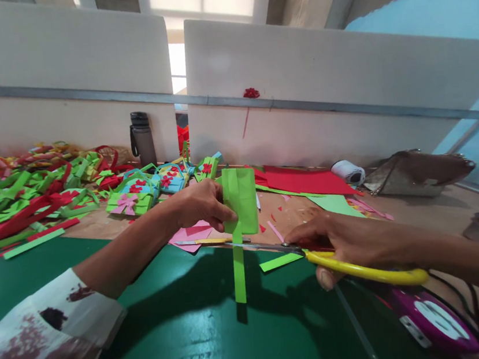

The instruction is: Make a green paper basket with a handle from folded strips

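Green paper (246, 202) is pinched by the left hand (207, 202); the right hand (327, 235) grips yellow-handled scissors (359, 271).

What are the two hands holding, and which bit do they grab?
The left hand pinches the green paper piece by its left side; the right hand grips the scissors by the yellow handle.

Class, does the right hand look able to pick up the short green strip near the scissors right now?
Probably not: the right hand holds the yellow-handled scissors, though the short green strip lies close by, mostly uncovered.
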### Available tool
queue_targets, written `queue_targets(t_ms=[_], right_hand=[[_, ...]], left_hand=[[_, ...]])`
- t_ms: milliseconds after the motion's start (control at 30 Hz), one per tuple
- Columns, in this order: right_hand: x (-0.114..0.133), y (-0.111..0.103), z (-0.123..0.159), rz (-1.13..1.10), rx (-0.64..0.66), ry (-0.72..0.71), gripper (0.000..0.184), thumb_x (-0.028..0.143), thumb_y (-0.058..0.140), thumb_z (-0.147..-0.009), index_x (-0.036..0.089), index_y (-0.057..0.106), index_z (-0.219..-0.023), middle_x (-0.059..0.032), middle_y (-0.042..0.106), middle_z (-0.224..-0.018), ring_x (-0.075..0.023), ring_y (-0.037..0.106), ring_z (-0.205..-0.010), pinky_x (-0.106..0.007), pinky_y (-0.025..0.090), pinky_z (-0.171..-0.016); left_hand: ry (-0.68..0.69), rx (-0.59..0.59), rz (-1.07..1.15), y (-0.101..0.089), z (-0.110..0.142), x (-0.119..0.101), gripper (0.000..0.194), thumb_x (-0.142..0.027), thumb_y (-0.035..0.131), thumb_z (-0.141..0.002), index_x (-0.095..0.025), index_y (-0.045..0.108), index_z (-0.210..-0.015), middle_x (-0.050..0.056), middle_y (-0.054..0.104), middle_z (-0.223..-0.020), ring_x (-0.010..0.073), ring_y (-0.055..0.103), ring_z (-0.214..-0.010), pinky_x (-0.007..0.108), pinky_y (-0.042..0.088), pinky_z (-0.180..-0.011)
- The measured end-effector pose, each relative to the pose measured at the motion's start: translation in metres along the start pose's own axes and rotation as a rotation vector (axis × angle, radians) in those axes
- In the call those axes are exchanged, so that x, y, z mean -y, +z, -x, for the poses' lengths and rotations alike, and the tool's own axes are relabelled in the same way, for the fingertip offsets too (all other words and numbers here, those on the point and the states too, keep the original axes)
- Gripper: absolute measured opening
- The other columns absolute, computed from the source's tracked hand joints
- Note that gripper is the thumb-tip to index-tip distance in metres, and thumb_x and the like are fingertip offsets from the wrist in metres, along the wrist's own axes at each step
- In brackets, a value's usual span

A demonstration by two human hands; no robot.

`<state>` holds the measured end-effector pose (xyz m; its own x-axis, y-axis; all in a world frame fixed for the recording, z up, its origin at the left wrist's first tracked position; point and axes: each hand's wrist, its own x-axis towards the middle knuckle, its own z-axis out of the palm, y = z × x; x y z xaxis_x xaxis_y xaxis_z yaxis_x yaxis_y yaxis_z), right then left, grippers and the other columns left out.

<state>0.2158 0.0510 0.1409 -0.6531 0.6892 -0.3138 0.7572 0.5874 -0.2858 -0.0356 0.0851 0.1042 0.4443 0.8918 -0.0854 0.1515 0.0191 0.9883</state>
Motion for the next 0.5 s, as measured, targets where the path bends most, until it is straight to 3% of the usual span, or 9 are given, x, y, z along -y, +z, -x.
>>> queue_targets(t_ms=[500], right_hand=[[-0.0021,0.0036,-0.0004,0.015,-0.035,-0.022,0.03,0.047,0.07,-0.061,0.026,0.069,-0.082,0.0026,0.057,-0.067,-0.0186,0.05,-0.068,-0.025,0.028,-0.055]], left_hand=[[0.021,0.051,-0.034,-0.0002,-0.0018,0.008,0.006,-0.007,0.07,-0.054,-0.011,0.07,-0.058,0.009,0.07,-0.06,0.015,0.061,-0.048,0.023,0.051,-0.046]])
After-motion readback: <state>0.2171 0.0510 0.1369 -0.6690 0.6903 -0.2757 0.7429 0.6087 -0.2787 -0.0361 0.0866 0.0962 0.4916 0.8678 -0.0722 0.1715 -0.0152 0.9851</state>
